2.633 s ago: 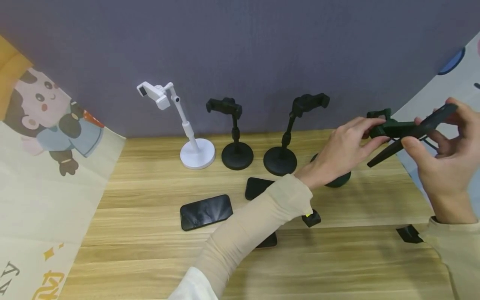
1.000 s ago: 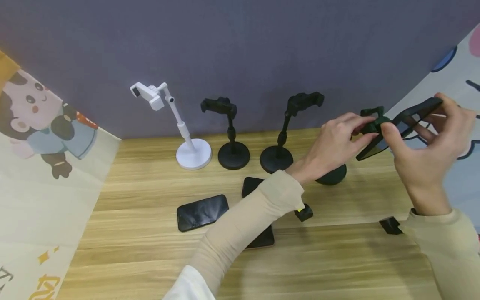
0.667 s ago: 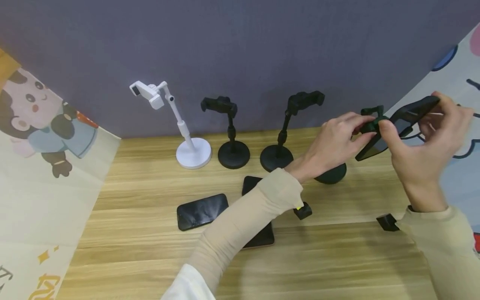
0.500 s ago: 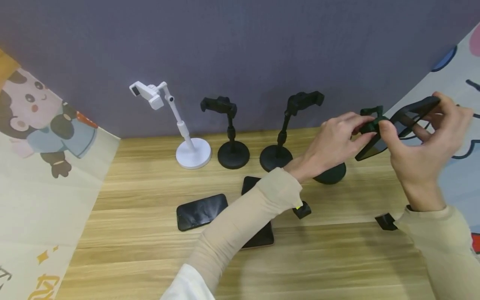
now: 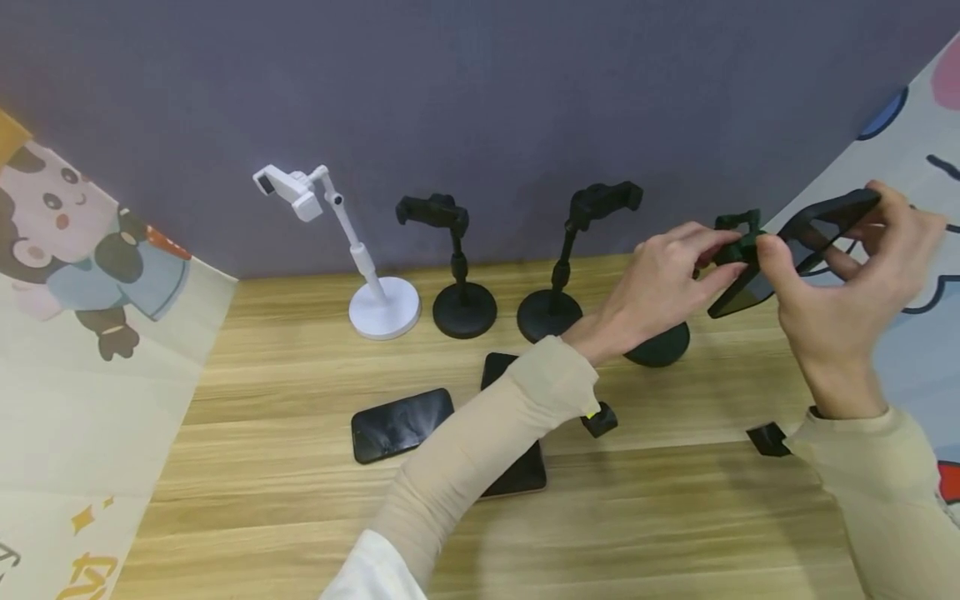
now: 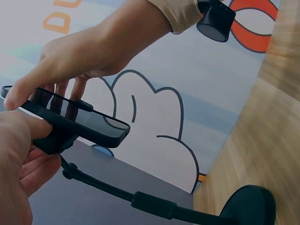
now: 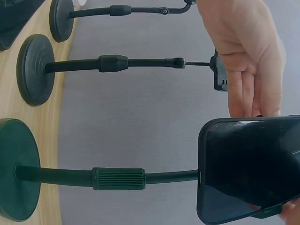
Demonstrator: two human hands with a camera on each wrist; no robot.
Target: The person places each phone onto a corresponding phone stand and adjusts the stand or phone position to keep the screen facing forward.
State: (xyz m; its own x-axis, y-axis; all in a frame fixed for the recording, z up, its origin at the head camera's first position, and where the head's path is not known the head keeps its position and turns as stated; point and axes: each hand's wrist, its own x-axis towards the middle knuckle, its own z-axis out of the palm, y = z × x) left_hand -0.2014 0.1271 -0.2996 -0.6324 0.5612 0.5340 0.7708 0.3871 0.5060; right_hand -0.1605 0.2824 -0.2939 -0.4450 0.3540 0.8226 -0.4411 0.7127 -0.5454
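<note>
- The phone (image 7: 248, 164) you are handling is raised above the surface (image 5: 262, 500), tilted, against the holder of the green stand (image 7: 119, 179); whether the holder grips it fully, you cannot tell from here.
- Your right hand (image 5: 858, 308) grasps that phone, thumb on the near side and fingers round the far side.
- Your left hand (image 5: 663, 271) pinches the green stand's holder between thumb and fingers, just beside the phone.
- The green stand's round base rests on the surface, beyond your left wrist and partly hidden by it.
- To the left of the green stand you have a black stand (image 5: 561, 271), then another black stand (image 5: 459, 267), then a white stand (image 5: 363, 258), all upright in a row near the gray wall (image 5: 480, 100).
- Nearer you, a dark phone (image 5: 403, 425) lies flat and slightly turned, beside your left sleeve (image 5: 487, 442).
- More dark phone edges show on both sides of that sleeve, which covers the rest.
- Cartoon panels flank your surface left and right.
</note>
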